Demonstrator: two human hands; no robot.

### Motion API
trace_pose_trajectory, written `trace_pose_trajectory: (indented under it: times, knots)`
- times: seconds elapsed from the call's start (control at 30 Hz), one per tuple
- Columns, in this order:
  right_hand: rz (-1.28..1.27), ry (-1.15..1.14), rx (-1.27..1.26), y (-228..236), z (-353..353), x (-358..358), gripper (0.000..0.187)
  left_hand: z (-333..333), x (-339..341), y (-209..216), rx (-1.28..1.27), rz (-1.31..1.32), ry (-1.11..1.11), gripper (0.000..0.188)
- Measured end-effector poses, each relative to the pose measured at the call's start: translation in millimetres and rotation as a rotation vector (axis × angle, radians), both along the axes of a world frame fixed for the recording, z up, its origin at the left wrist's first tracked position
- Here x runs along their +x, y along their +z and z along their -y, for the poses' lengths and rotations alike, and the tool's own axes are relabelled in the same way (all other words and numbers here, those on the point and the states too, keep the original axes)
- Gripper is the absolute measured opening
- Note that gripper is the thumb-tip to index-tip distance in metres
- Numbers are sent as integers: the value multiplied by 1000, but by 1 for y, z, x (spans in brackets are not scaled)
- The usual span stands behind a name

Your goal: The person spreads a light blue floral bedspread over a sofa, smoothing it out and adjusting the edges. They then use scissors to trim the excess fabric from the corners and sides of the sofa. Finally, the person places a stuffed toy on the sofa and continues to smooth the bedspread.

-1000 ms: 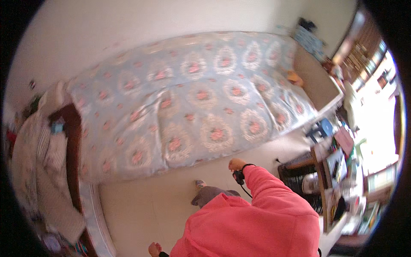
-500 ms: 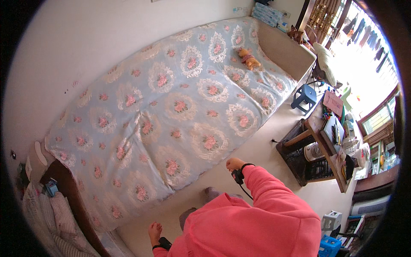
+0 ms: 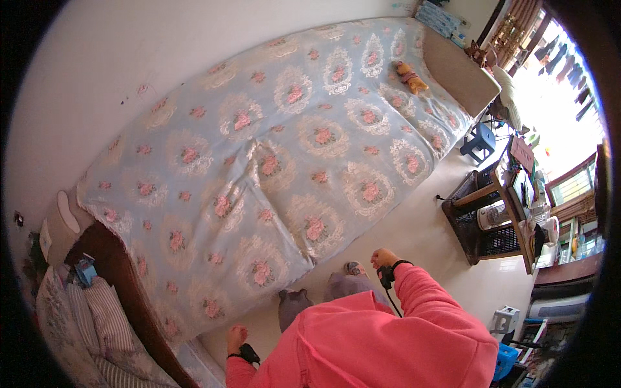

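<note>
My left hand [image 3: 237,337] hangs low near the front edge of the sofa, its fingers loosely curled in with nothing seen in them. My right hand [image 3: 384,257] is held out over the floor, also curled and bare. Each wrist wears a black strap with a small device, and a cable runs from the right one. The long sofa [image 3: 323,136] nearest both hands is draped in a pale blue floral cover [image 3: 284,184] with a raised crease across its middle. On its far right end lies an orange-brown plush toy [image 3: 411,77].
A dark wooden table [image 3: 517,223] with papers and clutter stands at the right, a blue stool [image 3: 479,142] beyond it. Striped cushions [image 3: 113,317] lie at the lower left behind a brown sofa arm. Grey and blue stools [image 3: 504,320] stand at the lower right.
My view has shifted left along the sofa, so the sofa, toy and table sit further right. Both hands stay off the cover, and more of my legs and one foot show.
</note>
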State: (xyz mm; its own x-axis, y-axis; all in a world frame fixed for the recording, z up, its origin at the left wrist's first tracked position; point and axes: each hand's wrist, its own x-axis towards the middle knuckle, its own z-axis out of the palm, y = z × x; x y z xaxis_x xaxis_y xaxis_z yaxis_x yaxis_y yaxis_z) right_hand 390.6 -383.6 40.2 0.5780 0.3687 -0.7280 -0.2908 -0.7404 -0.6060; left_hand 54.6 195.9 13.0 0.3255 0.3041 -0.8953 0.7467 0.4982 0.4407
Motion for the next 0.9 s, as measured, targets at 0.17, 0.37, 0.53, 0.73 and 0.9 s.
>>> trace_pose_trajectory:
  times: [0.17, 0.37, 0.53, 0.73, 0.9]
  knots:
    - [-48, -92, -36, 48, -67, -21, 19, -74, -12, 21, 204, -111, -146, 14]
    - [-140, 68, -156, 47, -71, -4, 21, -40, 46, 29, 322, 178, -45, 18]
    - [-138, 154, -215, -6, -87, 40, 25, 25, 69, 20, 236, 190, -66, 21]
    - [-101, 127, 30, -47, -145, 93, 29, 34, 44, -24, 152, -98, -149, 28]
    - [308, 527, -66, -74, -213, 98, 40, -1, 41, -77, 495, -68, -394, 36]
